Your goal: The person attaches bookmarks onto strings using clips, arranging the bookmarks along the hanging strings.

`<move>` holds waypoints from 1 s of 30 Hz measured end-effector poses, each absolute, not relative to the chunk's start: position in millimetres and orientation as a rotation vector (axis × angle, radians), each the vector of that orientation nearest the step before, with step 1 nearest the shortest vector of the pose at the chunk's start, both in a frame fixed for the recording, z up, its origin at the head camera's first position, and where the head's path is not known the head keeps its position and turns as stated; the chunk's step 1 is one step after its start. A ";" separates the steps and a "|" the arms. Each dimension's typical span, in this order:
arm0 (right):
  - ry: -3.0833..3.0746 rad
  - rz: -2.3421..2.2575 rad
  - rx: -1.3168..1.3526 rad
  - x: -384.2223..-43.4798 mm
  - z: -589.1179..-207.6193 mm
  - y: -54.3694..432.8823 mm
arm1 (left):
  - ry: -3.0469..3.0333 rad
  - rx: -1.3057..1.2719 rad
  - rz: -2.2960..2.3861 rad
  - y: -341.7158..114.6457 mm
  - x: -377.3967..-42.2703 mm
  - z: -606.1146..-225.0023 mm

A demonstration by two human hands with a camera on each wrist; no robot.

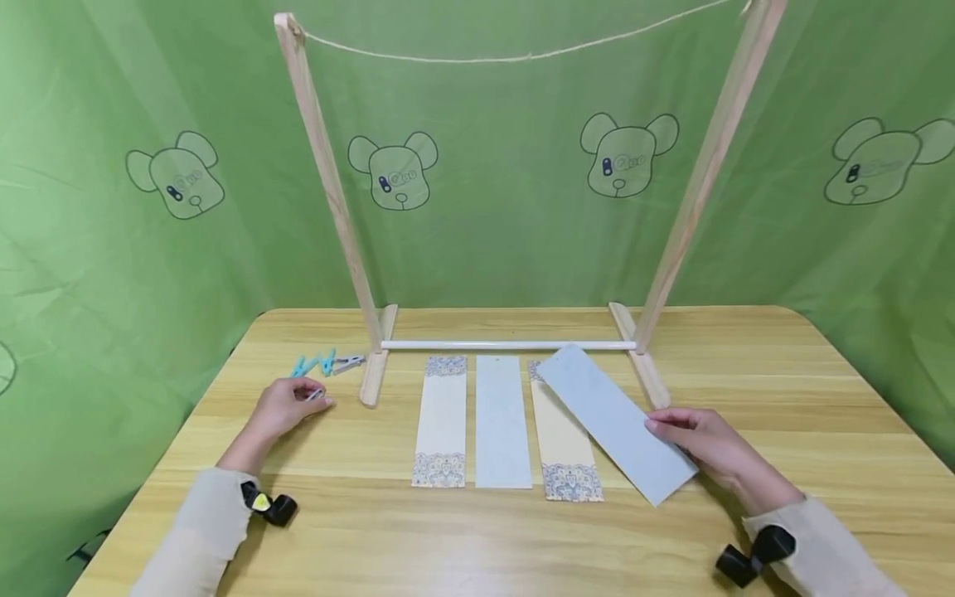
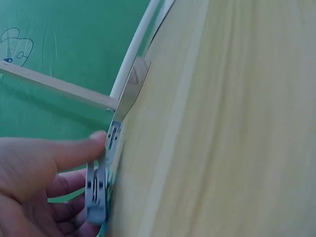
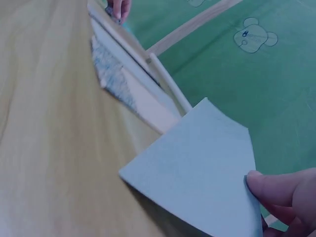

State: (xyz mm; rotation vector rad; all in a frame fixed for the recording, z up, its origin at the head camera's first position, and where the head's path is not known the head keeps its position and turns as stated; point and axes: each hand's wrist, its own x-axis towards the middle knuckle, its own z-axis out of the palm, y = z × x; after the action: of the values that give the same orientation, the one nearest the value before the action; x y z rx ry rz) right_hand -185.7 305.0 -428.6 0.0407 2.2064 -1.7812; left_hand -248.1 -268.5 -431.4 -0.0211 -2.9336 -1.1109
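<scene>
Pale-blue card (image 1: 615,424) pinched in the right hand (image 1: 701,437), grey clip (image 2: 96,196) in the left hand (image 1: 286,406): picking-up seems underway. Lifting likely needs steadiness.

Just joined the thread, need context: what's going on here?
Someone is working at a wooden table. Their right grip holds a plain pale-blue strip by one edge, partly covering a patterned strip in the head view. Their left grip pinches a grey clothespin, other clips close by. Two more strips, one patterned and one plain, lie on the table. Nothing hangs on the visible string of the wooden frame.
</scene>
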 end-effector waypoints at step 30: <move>2.009 -2.301 -0.156 -236.9 -346.1 271.8 | -2.658 -0.291 -1.642 -216.8 -260.4 -345.6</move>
State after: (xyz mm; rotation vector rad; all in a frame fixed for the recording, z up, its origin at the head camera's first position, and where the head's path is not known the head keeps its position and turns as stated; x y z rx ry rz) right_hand -236.9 271.8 -346.1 -0.1564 2.0088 -2.3011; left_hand -260.4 -216.8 -345.6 -0.2910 -2.6580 -1.6419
